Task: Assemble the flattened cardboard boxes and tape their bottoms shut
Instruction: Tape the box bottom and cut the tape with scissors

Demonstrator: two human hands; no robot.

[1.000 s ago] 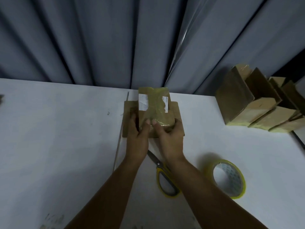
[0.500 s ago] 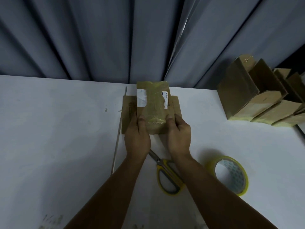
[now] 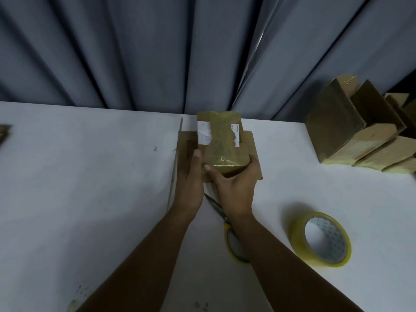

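Right hand (image 3: 234, 188) gripping (left hand (image 3: 191, 179) flat)

Right forearm partly hides scissors (image 3: 215, 205).

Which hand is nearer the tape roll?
Right. The right hand grips the near end of the taped box, with the tape roll lying to its right, closer to the person. The left hand rests at the box's left side, farther from the roll.

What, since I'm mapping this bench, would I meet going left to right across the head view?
Cardboard scrap at the edge → left hand → right hand holding the taped box → tape roll.
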